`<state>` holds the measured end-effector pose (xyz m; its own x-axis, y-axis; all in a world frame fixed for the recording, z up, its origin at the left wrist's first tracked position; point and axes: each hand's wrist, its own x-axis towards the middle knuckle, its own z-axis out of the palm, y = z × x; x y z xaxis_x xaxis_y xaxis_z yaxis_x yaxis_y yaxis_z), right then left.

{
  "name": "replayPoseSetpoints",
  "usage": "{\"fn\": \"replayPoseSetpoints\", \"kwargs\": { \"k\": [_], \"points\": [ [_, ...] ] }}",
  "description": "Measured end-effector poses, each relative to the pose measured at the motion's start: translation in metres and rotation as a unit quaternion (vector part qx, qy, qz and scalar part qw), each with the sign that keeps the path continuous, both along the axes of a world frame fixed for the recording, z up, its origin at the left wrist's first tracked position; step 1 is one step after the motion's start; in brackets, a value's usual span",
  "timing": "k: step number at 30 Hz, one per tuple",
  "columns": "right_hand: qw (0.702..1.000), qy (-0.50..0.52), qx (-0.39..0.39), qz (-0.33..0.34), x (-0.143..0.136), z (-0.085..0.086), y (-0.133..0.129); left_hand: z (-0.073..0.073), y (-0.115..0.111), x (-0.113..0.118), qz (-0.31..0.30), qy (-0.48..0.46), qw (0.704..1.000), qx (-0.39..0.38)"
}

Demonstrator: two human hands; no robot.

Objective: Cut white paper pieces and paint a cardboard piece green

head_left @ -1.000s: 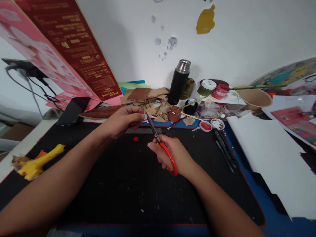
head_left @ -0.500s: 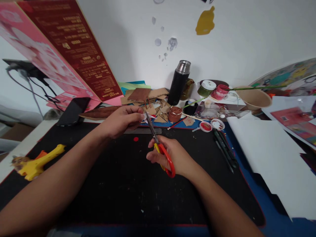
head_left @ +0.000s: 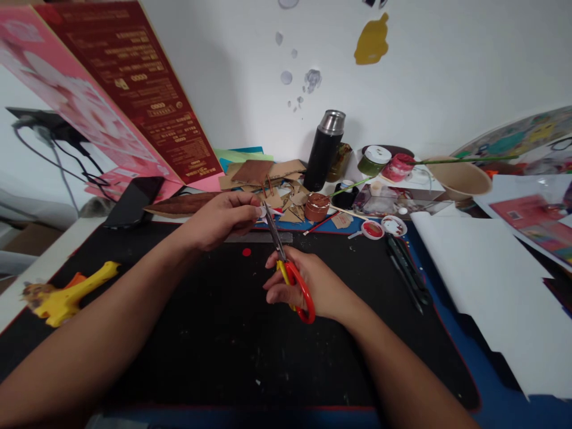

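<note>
My left hand (head_left: 227,217) pinches a small white piece (head_left: 263,211), seemingly paper, between thumb and fingers. My right hand (head_left: 304,283) is wrapped round the red and yellow handles of a pair of scissors (head_left: 300,292). The blades point up and away, their tips at the white piece; whether they are biting into it I cannot tell. Just below my left hand a small red disc (head_left: 246,252) lies on the black mat (head_left: 214,333). Behind the blades, a clear ruler (head_left: 281,237) lies along the mat's far edge, partly hidden.
Cardboard scraps (head_left: 292,199), a brown paint jar (head_left: 317,207) and a black flask (head_left: 325,149) stand along the back. A utility knife (head_left: 406,268) lies at right beside white paper (head_left: 482,280). A yellow glue gun (head_left: 71,295) and a phone (head_left: 134,201) are at left.
The scissor handles and my right hand have shifted slightly left and down, and the thumb has moved a little. My left hand stays in nearly the same place.
</note>
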<state>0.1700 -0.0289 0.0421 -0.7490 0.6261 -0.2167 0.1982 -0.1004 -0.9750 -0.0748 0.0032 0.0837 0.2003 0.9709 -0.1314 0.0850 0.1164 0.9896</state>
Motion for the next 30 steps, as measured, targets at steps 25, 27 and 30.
{"fn": "replayPoseSetpoints", "kwargs": {
  "k": [25, 27, 30],
  "points": [
    [0.995, -0.039, 0.056, -0.078, -0.007, 0.013, -0.006, 0.004, -0.003, 0.003, -0.048, 0.076, 0.996, 0.009],
    [0.995, -0.034, 0.06, -0.078, -0.006, 0.013, -0.006, 0.003, -0.003, 0.003, -0.048, 0.071, 0.996, 0.007],
    [0.994, -0.032, 0.068, -0.078, -0.006, 0.013, -0.006, 0.004, -0.003, 0.004, -0.047, 0.059, 0.997, -0.001]
  ]
}}
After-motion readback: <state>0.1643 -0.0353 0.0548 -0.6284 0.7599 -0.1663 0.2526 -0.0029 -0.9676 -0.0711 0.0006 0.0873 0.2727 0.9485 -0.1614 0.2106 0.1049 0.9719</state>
